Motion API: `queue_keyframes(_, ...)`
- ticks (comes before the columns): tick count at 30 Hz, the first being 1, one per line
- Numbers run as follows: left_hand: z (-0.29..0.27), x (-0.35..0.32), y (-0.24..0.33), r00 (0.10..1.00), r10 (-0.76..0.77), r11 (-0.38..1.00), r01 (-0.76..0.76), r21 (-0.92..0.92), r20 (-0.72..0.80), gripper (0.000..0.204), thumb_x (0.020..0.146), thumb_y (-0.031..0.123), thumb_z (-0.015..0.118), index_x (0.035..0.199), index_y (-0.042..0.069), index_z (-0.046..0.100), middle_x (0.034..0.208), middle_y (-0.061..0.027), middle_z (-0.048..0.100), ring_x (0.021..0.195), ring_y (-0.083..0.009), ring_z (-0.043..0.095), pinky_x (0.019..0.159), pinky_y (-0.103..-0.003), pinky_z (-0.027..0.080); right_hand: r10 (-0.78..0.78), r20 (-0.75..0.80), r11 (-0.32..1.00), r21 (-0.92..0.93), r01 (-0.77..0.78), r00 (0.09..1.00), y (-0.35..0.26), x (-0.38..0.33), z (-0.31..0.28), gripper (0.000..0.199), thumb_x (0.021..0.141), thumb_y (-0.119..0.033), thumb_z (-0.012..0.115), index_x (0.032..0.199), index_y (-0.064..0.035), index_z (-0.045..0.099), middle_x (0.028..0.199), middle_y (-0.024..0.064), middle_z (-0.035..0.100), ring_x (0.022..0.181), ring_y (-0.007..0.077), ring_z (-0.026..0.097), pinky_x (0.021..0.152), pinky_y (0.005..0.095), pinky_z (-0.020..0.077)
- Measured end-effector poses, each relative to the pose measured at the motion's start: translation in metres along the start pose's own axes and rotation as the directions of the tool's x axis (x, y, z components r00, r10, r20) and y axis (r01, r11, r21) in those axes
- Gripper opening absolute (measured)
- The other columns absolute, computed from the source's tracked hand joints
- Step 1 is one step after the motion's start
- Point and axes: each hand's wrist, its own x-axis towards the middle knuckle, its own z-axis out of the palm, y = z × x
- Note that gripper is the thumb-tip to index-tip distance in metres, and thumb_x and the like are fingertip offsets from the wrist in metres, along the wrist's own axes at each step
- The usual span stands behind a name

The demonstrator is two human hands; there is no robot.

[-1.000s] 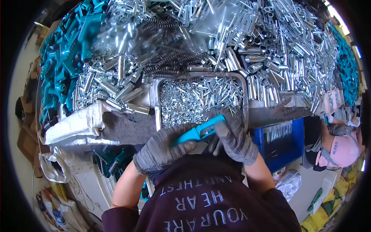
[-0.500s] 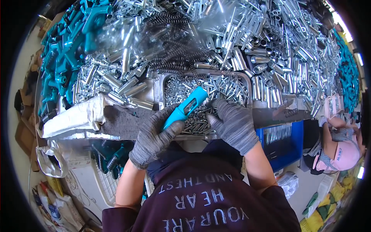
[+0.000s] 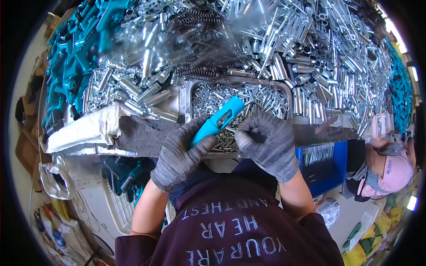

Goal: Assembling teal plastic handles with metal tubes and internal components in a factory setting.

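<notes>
My left hand (image 3: 182, 153), in a grey knit glove, grips a bright blue plastic handle part (image 3: 218, 119) that points up and to the right over a shallow metal tray (image 3: 190, 95). The tray holds many small silver pins and screws. My right hand (image 3: 268, 142), also gloved, rests at the tray's near edge with its fingers curled and pinched among the small pins; whether it holds one I cannot tell.
Heaps of silver metal tubes (image 3: 306, 57) and dark coil springs (image 3: 202, 53) cover the bench behind the tray. Teal plastic parts (image 3: 75, 57) pile up at the left. A blue bin (image 3: 326, 162) stands at lower right, beside a person in a pink cap (image 3: 392, 170).
My left hand has lifted the blue handle part up and forward over the tray. My right hand has let go of it and moved down into the pins.
</notes>
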Motion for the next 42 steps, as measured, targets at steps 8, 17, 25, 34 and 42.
queue_keyframes(8,0.010,-0.002,0.016,0.976,0.201,0.927,-0.161,0.340,-0.085,0.044,0.085,0.019,0.067,0.123,0.000,0.056,0.094,-0.0242,0.066,0.087,-0.0309,0.068,0.076,-0.036,0.052,-0.145,-0.031,0.981,-0.137,0.139,0.989,-0.012,0.007,0.007,0.016,0.076,-0.017,0.075,0.081,-0.0069,0.064,0.074,0.0056,0.065,0.064,0.0159,0.065,0.059,0.0284,0.0507)
queue_keyframes(17,0.018,-0.002,0.015,0.951,0.272,0.927,-0.218,0.304,-0.147,0.043,0.086,0.017,0.066,0.124,0.001,0.056,0.096,-0.0229,0.066,0.090,-0.0308,0.068,0.077,-0.036,0.052,-0.256,-0.185,0.947,-0.243,0.208,0.949,0.006,0.009,0.016,0.022,0.076,-0.021,0.076,0.081,-0.0069,0.060,0.068,0.0049,0.060,0.054,0.0174,0.059,0.055,0.0309,0.0496)
queue_keyframes(25,0.027,0.004,0.027,0.968,0.244,0.970,-0.242,0.026,-0.066,0.045,0.088,0.015,0.064,0.129,0.000,0.052,0.108,-0.0191,0.066,0.101,-0.0173,0.062,0.087,-0.033,0.049,0.053,-0.012,0.877,0.479,-0.041,0.998,-0.007,0.007,0.012,0.035,0.086,-0.029,0.067,0.110,-0.0038,0.060,0.096,0.0029,0.062,0.089,0.0107,0.056,0.080,0.0269,0.0460)
queue_keyframes(34,0.041,0.006,0.035,0.982,0.177,0.977,-0.183,-0.109,-0.064,0.053,0.090,0.017,0.064,0.135,-0.002,0.045,0.126,-0.0124,0.058,0.114,-0.0166,0.054,0.097,-0.032,0.042,0.013,-0.078,0.868,0.496,0.027,0.997,-0.004,0.006,0.013,0.034,0.090,-0.033,0.063,0.105,-0.0027,0.058,0.085,0.0018,0.057,0.078,0.0087,0.051,0.071,0.0264,0.0436)
queue_keyframes(42,0.026,0.005,0.029,0.989,-0.118,0.931,0.078,-0.358,-0.090,0.049,0.089,0.020,0.066,0.133,0.005,0.050,0.084,0.0004,0.062,0.062,-0.0027,0.050,0.053,-0.018,0.041,-0.310,-0.460,0.765,-0.640,-0.069,0.832,0.031,0.063,-0.066,0.037,0.087,-0.032,0.064,0.112,-0.0046,0.064,0.101,0.0144,0.067,0.088,0.0251,0.062,0.081,0.0354,0.0482)
